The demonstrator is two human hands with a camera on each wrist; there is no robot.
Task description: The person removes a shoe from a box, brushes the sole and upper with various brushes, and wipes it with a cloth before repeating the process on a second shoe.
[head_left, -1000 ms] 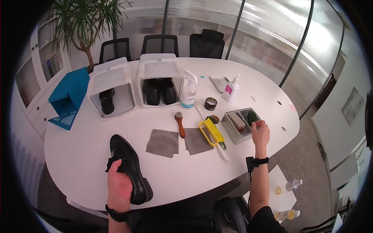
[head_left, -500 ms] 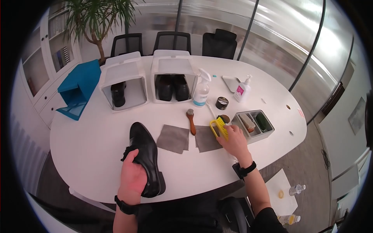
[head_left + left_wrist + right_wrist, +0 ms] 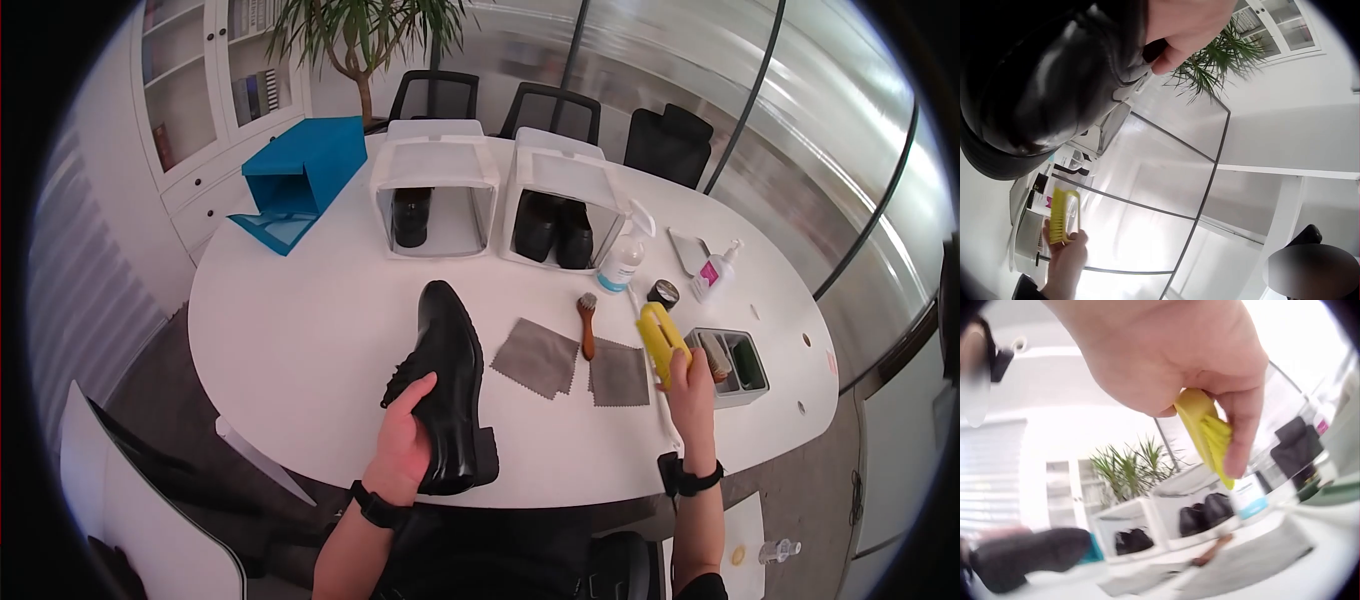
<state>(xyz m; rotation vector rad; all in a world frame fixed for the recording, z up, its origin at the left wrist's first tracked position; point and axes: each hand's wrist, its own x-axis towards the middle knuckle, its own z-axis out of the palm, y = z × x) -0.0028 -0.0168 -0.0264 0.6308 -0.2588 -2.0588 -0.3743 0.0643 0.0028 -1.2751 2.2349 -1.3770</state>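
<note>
My left hand (image 3: 402, 450) grips a black leather lace-up dress shoe (image 3: 452, 370) near its heel, thumb across the side, toe pointing away from me. In the left wrist view the shoe's glossy upper fills the top left corner. My right hand (image 3: 692, 405) holds a yellow scrub brush (image 3: 662, 340) by one end, lifted above the table. The right wrist view shows the brush (image 3: 1200, 425) pinched between thumb and fingers, its yellow bristles facing the fingers. Below it lie two grey cloths (image 3: 535, 358) and a wooden-handled brush (image 3: 587, 325).
A grey divided bin (image 3: 740, 393) with brushes stands right of my right hand. Behind are a black tin (image 3: 662, 293), a spray bottle (image 3: 622, 262), a pump bottle (image 3: 714, 272) and two white shoe boxes (image 3: 435, 175) with black shoes inside. A blue box (image 3: 325, 165) stands at far left.
My right hand has gone from the grey bin to the yellow brush, taken hold of it and raised it. The left hand keeps its grip on the shoe; the view has swung left.
</note>
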